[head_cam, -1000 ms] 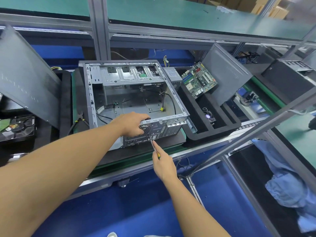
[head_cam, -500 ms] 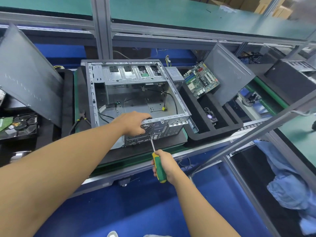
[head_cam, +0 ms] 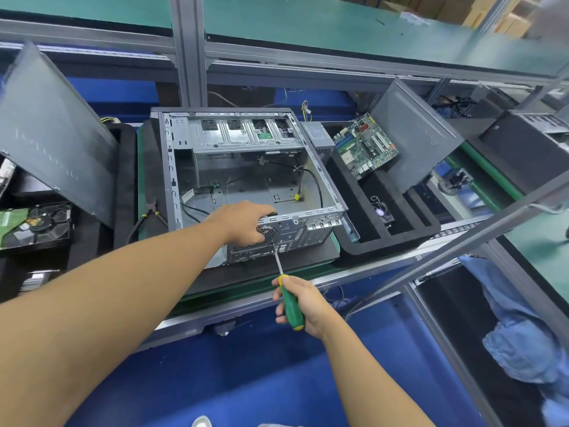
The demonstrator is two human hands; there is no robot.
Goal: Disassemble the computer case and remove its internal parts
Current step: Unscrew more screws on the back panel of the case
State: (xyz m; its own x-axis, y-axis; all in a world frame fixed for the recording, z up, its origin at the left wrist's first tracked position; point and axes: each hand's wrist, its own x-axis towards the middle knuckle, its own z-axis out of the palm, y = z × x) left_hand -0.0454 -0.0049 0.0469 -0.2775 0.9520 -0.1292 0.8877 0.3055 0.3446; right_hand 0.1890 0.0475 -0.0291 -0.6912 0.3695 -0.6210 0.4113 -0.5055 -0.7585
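Green-handled screwdriver now sits gripped in your right hand, which has slid back from shaft to handle, tip on the computer case rear panel: likely a screw comes out next. Your left hand clasps the case's rear edge on the counter; the motherboard lies right of the case.

Left hand fingertips hidden at case rim; screwdriver tip seating unclear.

motherboard right of case (tray-held)
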